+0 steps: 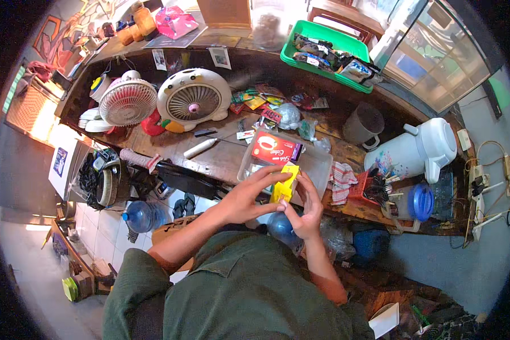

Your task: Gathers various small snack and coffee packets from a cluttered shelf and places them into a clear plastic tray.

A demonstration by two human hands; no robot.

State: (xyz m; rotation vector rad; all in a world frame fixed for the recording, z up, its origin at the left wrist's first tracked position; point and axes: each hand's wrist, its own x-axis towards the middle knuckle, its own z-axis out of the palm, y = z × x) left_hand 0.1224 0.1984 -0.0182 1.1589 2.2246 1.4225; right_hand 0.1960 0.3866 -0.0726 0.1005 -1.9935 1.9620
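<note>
Between my two hands, just in front of my chest, is a small bright yellow packet or box (289, 177). My left hand (254, 195) grips it from the left, fingers over its upper part and thumb near its lower end. From the other side my right hand (307, 218) closes on it, the thumb pressed to its bottom edge and the fingers partly behind it. Right behind the packet, a clear plastic tub (321, 165) rests near the table's front edge. A red box (273, 148) with white print lies in it; my hands cover part of the tub.
A white animal-shaped fan (194, 102) and a smaller fan (128, 103) stand at the back left. A marker-like white tube (200, 148) lies nearer. To the right are a striped cloth (342, 181), a red basket (361, 188) and a pale blue thermos (411, 150). A green tray (328, 34) sits higher up.
</note>
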